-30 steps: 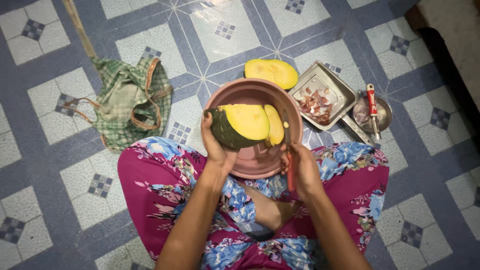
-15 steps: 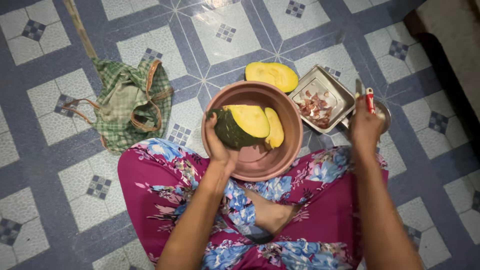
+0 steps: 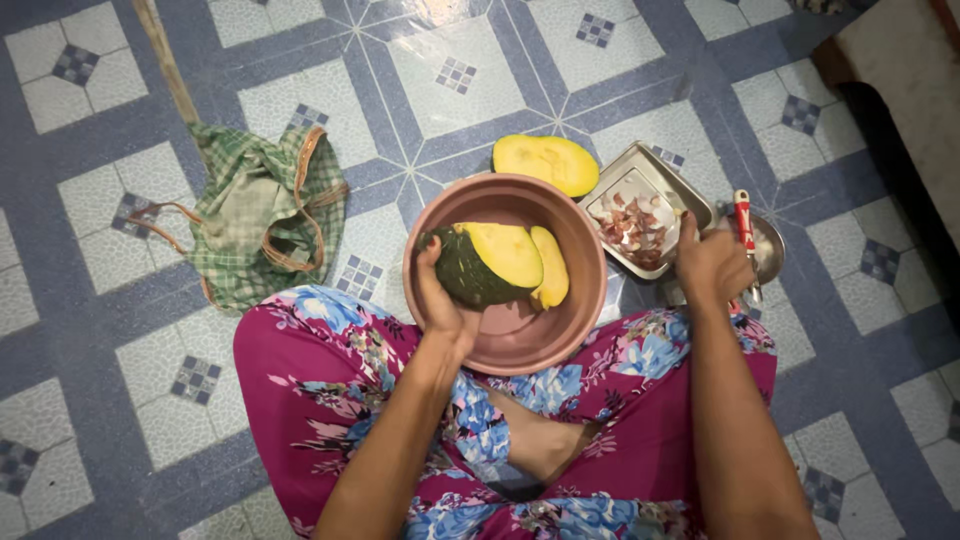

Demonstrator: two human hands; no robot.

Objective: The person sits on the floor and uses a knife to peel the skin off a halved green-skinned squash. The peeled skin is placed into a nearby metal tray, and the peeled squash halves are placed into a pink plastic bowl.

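At far left, a green checked cloth bag [image 3: 262,210] lies on the tiled floor [image 3: 90,300]. Your left hand [image 3: 438,295] grips the dark green rind of a cut squash piece [image 3: 485,262], yellow flesh up, inside the pink basin [image 3: 585,290]; a thinner yellow slice [image 3: 550,265] leans against it. Beyond the basin rim, a squash half [image 3: 545,162] rests on the floor. A metal tray [image 3: 690,200] holds reddish peelings [image 3: 630,230]. Your right hand [image 3: 712,268] is closed just beside that tray; what it grips cannot be determined. A red-handled peeler [image 3: 744,222] lies across a small metal bowl [image 3: 772,245].
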